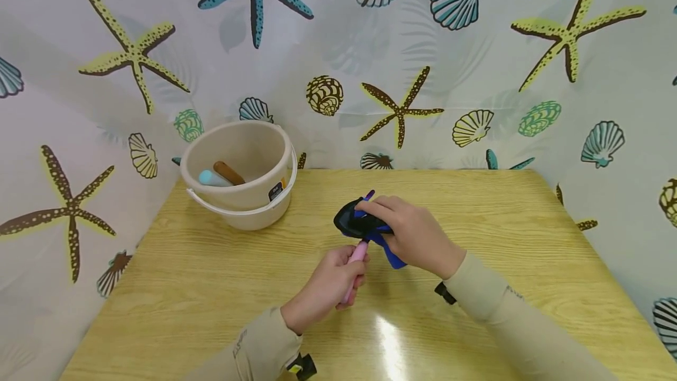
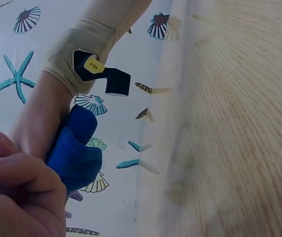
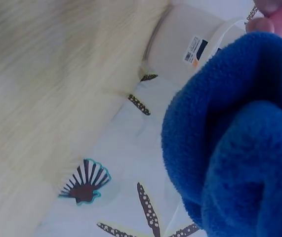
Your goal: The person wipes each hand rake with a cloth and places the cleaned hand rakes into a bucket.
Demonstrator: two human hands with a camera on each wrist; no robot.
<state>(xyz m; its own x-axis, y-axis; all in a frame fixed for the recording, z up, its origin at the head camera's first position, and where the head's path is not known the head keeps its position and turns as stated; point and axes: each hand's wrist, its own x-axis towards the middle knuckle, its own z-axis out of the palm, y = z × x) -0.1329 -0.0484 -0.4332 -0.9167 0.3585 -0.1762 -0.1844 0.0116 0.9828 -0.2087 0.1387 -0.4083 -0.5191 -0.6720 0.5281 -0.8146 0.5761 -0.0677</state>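
My left hand [image 1: 330,278] grips the pink handle [image 1: 358,254] of a hand tool, with fingers curled round it. The tool's dark, hollowed head [image 1: 346,219] is at the far end of the handle and points away from me. My right hand [image 1: 415,231] holds a blue fleecy cloth [image 1: 391,254] against that head from the right. The cloth [image 3: 249,148] hangs in loose folds in the right wrist view and covers part of the tool. In the left wrist view, the cloth [image 2: 74,158] shows beyond my curled left fingers [image 2: 27,173].
A beige bucket [image 1: 254,204] with a white handle stands at the table's back left. Inside it lie a brown-handled thing [image 1: 228,171] and a light blue one [image 1: 213,179]. Behind the wooden table [image 1: 476,210] hangs a sheet [image 1: 338,34] printed with starfish and shells.
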